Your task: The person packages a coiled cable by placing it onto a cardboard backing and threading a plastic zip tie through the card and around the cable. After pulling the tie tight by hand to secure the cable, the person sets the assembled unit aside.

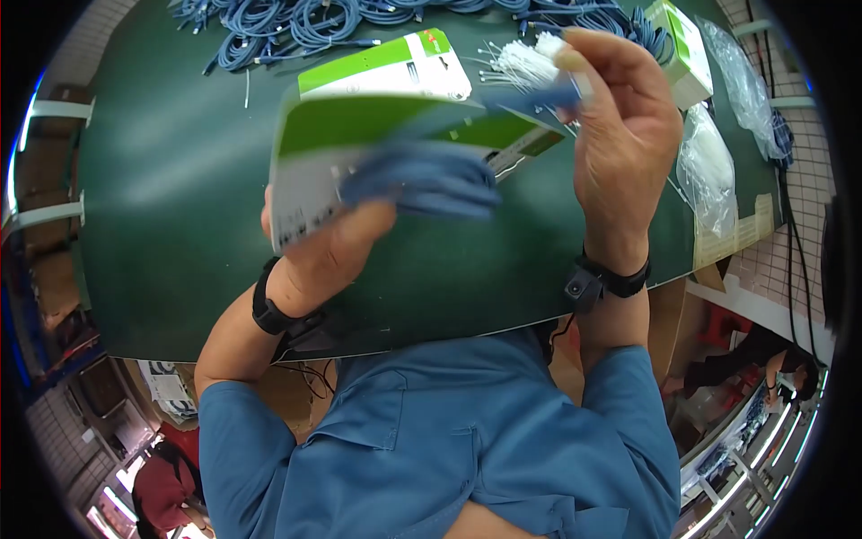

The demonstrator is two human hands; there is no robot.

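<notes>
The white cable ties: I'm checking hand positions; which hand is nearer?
Right. The right hand is at the right edge of the white cable ties; the left hand is farther off, to their lower left.

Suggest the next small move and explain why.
Perhaps the right hand should bring the cable end it pinches toward the blue coil: that end sticks out, while the left hand seems to hold the coil against the green-and-white package.

Blur softens the blue cable coil and the green-and-white package behind it; this package hides part of the left hand and the lower edge of a second package. The view's top edge cuts off the heaped cables.
</notes>
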